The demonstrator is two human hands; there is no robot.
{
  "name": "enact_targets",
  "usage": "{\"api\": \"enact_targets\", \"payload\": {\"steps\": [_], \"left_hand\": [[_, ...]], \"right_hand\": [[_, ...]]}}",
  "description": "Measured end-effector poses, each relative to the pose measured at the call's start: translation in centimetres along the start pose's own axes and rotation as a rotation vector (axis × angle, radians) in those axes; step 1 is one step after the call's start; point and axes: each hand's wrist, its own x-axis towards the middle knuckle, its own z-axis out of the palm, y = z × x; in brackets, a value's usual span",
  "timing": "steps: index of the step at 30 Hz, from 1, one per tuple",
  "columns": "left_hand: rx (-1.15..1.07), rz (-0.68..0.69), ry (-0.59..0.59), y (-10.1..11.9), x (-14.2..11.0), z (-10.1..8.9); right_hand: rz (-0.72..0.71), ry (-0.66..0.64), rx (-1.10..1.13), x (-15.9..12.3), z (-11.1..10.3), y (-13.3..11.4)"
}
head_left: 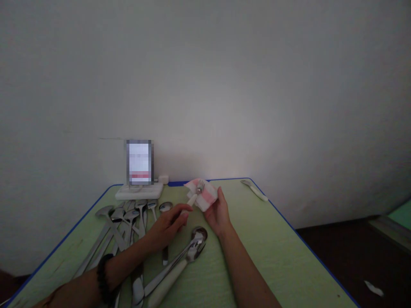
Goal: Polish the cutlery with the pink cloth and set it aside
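My left hand [171, 224] grips a fork [192, 199] by its pale handle, fingers closed round it. The fork's metal head points up and away, lying against a pink-and-white cloth [210, 195]. That cloth rests in my right hand [218, 216], with the thumb up at its right edge and the other fingers partly hidden behind it. Below my hands lie a metal spoon [199, 233] and a white-handled utensil [173, 278], their heads overlapping. Under and left of my left forearm spreads a pile of metal kitchen utensils [125, 226], including spatulas and spoons.
A lit, blurred screen [139, 162] stands on a white base [138, 191] at the back left. One white-handled utensil [257, 191] lies by the right back edge of the green table [276, 256]. A wall [205, 94] rises behind; a white scrap [374, 288] is on the dark floor.
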Motion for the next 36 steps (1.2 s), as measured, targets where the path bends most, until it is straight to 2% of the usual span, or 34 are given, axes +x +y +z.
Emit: {"api": "enact_targets", "payload": {"steps": [5, 10, 14, 17, 21, 29, 36], "left_hand": [[0.109, 0.008, 0.003, 0.4, -0.2, -0.1], [0.087, 0.004, 0.004, 0.0, 0.0, 0.0], [0.079, -0.021, 0.0, -0.1, 0.2, 0.0], [0.185, 0.056, -0.042, 0.2, 0.1, 0.0], [0.323, 0.169, -0.113, 0.3, -0.1, 0.0], [0.392, 0.188, -0.128, 0.1, 0.0, 0.0], [0.426, 0.216, -0.141, 0.5, -0.2, -0.1]], "right_hand": [[0.022, -0.056, 0.015, -0.4, 0.1, -0.5], [0.091, -0.112, 0.008, -0.6, 0.5, 0.0], [0.126, -0.166, -0.161, -0.6, 0.4, 0.9], [0.111, -0.183, -0.256, -0.8, 0.1, 1.3], [0.093, -0.138, -0.282, -0.7, -0.1, 1.5], [0.005, -0.011, -0.207, -0.4, 0.0, 1.8], [-0.002, 0.075, -0.088, -0.2, 0.0, 1.5]]}}
